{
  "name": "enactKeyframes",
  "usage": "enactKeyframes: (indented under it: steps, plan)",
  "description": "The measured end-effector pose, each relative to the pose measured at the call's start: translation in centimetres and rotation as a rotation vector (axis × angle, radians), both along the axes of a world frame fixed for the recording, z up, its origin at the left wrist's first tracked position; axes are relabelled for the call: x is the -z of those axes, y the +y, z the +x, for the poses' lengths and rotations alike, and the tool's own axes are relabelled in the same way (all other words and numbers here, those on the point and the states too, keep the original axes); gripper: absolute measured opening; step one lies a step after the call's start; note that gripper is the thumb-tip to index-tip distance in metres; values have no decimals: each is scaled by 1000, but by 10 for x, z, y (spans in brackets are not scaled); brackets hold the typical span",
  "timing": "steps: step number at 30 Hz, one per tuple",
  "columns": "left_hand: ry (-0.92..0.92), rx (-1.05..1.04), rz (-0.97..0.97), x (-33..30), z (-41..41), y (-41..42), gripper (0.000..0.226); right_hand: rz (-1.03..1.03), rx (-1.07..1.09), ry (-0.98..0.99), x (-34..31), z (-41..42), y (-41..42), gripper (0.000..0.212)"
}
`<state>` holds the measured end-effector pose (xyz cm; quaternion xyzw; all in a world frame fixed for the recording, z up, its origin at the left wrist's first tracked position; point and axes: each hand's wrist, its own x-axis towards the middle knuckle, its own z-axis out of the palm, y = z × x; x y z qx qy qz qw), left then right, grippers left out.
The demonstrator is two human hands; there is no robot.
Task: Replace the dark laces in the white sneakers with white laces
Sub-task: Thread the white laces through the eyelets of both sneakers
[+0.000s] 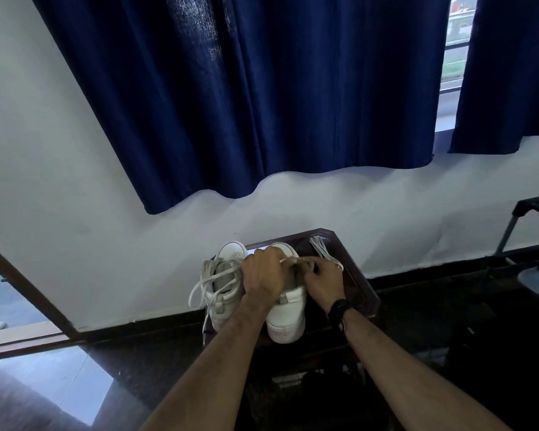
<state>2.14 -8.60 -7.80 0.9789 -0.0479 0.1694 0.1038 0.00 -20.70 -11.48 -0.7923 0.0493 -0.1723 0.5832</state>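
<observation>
A: Head view: two white low-top leather-look sneakers stand side by side, heels toward the person, on a small dark wooden desk (360, 284) against the pale wall. The left white sneaker (223, 290) already carries a flat white fabric lace (199, 290), its loose ends drooping over the side. The right white sneaker (288, 315) is the one being worked on.

B: And the hands?

A: Both are over the right shoe's throat. The left hand (263, 273) has its fingers curled down over the tongue area, and a thin pale lace tip (288, 260) shows between the two hands. The right hand (322, 279), with a dark band on its wrist, has fingers bunched as if pinching that lace, though which hand truly holds the tip I cannot tell. I see no dark lace for certain.

B: How will the lace handle?

A: I'd judge it light, limp and flat. It will twist and flop, so take it close behind the stiff tip, where it can be pushed through an eyelet. Farther back it would only buckle.

B: And the shoe?

A: Light, with a firm sole and a soft upper that gives under pressure. Steady it by the collar or the eyelet row, not the tongue. A spare bundle of white flat laces (319, 247) lies at the desk's far corner, just beyond the right hand.
</observation>
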Motion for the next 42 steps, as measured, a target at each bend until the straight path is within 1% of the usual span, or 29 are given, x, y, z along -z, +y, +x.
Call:
enactKeyframes:
  steps: [5,7,9,10,11,12,14,18,21,23,24,25,26,27,29,30,31,32,33,34,35,36,37,38,39,40,41,42]
  plan:
    - [1,75,41,2,2,1,25,64,4,-28,1,1,6,18]
    - [4,72,52,3,3,2,25,105,-13,1,3,1,4,30]
    - [17,77,46,4,4,3,25,313,-26,139,5,3,-2,42]
    - [16,77,42,5,5,3,27,446,-32,198,5,6,-5,43]
    - [10,77,39,6,5,4,29,544,-39,243,6,9,-9,39]
    - [3,78,39,7,5,4,30,595,-73,271,6,11,-11,30]
    - [-14,82,41,8,5,4,30,567,-148,269,1,9,-12,20]
    - [-61,103,84,8,5,5,28,492,-151,252,-2,15,-13,15]
    - [-62,111,101,7,5,6,29,264,-175,224,-2,20,-12,14]
    - [-77,110,115,7,4,6,31,193,-130,242,4,24,-13,15]
    - [-95,108,122,7,3,6,32,184,-65,270,4,25,-16,16]
    - [-118,104,132,6,2,6,34,218,13,287,2,27,-20,18]
    - [-141,97,136,5,2,6,34,313,66,287,-3,26,-26,20]
    - [-156,89,137,5,2,6,34,464,88,259,-8,26,-33,22]
    - [-164,66,131,3,0,4,27,890,62,183,-26,21,-47,25]
    - [-156,53,127,2,-1,2,21,1022,36,160,-34,17,-55,27]
    - [-147,42,122,1,-2,1,16,1029,7,135,-38,16,-63,27]
    - [-140,32,115,1,-3,0,14,818,-2,128,-43,12,-70,25]
    - [-140,20,110,1,-3,1,14,442,-26,112,-44,11,-76,20]
    - [-140,9,110,1,-3,1,15,-23,-67,111,-44,7,-82,13]
    - [-140,0,112,1,-3,1,16,-416,-125,127,-41,7,-85,12]
    - [-133,-6,110,1,-3,1,17,-721,-196,169,-39,4,-88,18]
    - [-125,-10,106,1,-4,1,18,-914,-224,210,-38,2,-90,23]
    - [-120,-13,106,0,-4,0,17,-982,-202,212,-42,-1,-93,21]
    - [-116,-14,109,0,-4,0,17,-892,-166,188,-45,-3,-96,17]
    - [-111,-16,113,0,-5,0,18,-676,-117,134,-50,-4,-101,16]
    - [-110,-17,117,0,-5,1,18,-328,-60,84,-53,-4,-105,21]
    - [-110,-22,122,0,-5,2,20,64,-8,42,-58,-5,-111,25]
